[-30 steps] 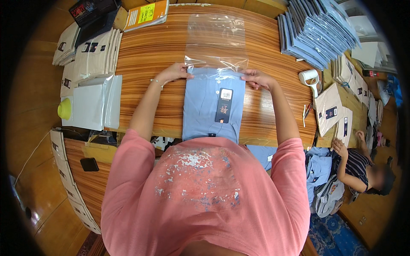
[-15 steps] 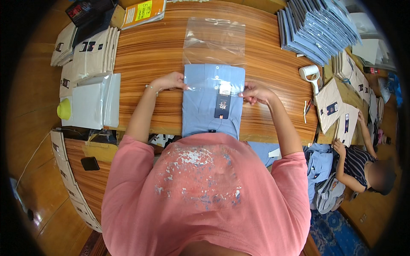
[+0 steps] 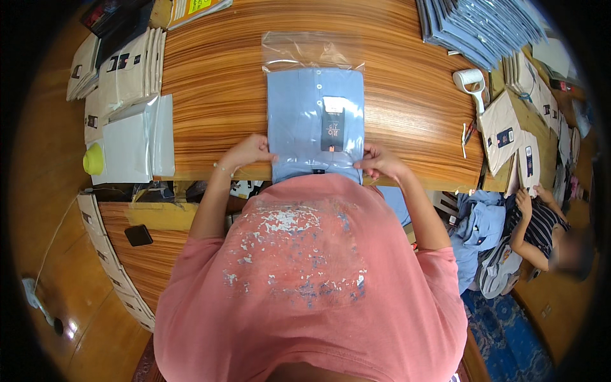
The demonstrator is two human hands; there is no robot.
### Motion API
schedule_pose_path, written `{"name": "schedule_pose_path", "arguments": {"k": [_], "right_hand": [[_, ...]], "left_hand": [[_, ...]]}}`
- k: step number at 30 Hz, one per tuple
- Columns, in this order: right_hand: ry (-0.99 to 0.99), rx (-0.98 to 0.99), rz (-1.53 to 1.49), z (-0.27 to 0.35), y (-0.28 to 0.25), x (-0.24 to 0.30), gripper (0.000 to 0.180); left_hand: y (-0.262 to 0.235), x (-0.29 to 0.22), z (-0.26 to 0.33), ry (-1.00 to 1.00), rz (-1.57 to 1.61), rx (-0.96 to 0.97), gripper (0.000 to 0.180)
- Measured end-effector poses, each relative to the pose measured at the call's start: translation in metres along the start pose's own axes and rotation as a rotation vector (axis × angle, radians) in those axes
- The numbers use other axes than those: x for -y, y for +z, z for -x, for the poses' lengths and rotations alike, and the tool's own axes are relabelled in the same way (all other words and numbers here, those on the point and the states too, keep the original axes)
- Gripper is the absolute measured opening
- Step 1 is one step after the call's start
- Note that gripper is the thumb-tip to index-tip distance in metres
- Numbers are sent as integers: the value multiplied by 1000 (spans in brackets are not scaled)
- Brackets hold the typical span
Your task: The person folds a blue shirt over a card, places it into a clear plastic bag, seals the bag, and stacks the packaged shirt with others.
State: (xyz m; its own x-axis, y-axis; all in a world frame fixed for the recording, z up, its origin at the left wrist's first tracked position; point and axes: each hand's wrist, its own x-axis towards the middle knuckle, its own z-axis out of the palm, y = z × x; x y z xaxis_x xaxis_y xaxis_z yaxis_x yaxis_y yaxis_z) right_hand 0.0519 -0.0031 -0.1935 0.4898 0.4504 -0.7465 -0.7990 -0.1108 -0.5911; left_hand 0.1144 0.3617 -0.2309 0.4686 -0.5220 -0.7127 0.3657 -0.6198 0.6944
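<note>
A folded light-blue shirt lies on the wooden table in front of me, most of it inside a clear plastic bag. A dark hang tag with a white sticker shows through the plastic near the shirt's buttons. At the bag's near left edge, my left hand pinches the plastic at its open end. Opposite it, my right hand has thumb and fingers closed on the right edge. The shirt's collar end sticks out of the bag toward me, against my body.
Beige packed shirts and clear bags are stacked on the left. Blue packed shirts pile up at the far right, near a white lint roller. Another person's hand touches beige shirts at the right.
Both hands have drawn the bag's open edge toward me along the shirt. More of the shirt and its tag is now under plastic, and less bag stands beyond the shirt's far end.
</note>
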Motion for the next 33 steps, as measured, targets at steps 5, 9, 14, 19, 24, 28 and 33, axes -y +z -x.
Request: {"name": "schedule_pose_path", "arguments": {"k": [5, 9, 14, 19, 24, 28, 33], "right_hand": [[-73, 26, 2, 13, 10, -42, 16], [37, -214, -79, 16, 11, -10, 13], [-69, -212, -79, 7, 12, -46, 9], [-43, -215, -88, 23, 21, -53, 9], [-51, -305, -91, 15, 14, -31, 13], [-3, -262, -73, 23, 25, -59, 13], [-56, -213, -114, 20, 21, -87, 12]], "left_hand": [[37, -17, 43, -29, 203, -25, 19], [41, -1, 35, 96, 357, -261, 19], [45, -13, 52, -119, 108, -145, 19], [52, 17, 57, -71, 282, -56, 18], [41, 6, 33, 121, 218, -376, 25], [58, 31, 44, 38, 161, -207, 23], [68, 51, 41, 30, 111, -176, 17]]}}
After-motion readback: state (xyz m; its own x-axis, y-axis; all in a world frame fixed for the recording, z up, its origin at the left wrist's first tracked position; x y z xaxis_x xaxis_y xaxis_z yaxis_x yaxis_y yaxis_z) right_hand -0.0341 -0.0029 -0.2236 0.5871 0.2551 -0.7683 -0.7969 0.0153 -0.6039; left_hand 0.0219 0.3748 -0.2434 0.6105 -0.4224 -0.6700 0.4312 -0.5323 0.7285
